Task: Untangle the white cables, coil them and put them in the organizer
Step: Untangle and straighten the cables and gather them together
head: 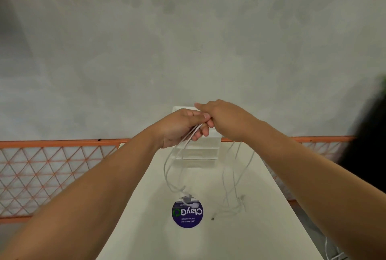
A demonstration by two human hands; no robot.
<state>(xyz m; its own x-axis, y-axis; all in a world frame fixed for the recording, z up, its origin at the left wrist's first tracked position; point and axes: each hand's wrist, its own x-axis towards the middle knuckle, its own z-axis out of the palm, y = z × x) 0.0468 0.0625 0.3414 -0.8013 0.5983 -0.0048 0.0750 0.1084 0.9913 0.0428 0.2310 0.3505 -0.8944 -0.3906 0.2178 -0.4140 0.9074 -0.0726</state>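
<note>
- Left hand (183,127): raised above the far end of the table, fingers curled around a bundle of white cable strands that run out across the palm.
- Right hand (217,116): raised just beside the left, touching it at the fingertips; index finger stretched out towards the left, the other fingers bent over the same bundle. Whether they pinch a strand I cannot tell.
- White cables (177,161): several thin strands drop from the left hand in long loops to the table, ending in a small knot with a pale plug at the upper edge of the sticker. A second, fainter set hangs below the right wrist and lies in a loose tangle on the table, right of the sticker, one dark-tipped connector at its lower left end.
- Organizer (198,151): white, box-shaped, with stacked drawer-like tiers, standing at the far end of the table, partly hidden behind both hands.
- Table (208,243): white, long, narrow.
- Sticker (187,213): round, dark blue, upside-down lettering, flat on the table centre.
- Railing (52,163): orange frame with diamond lattice, beyond the table on both sides.
- Wall (188,40): grey, mottled, behind everything.
</note>
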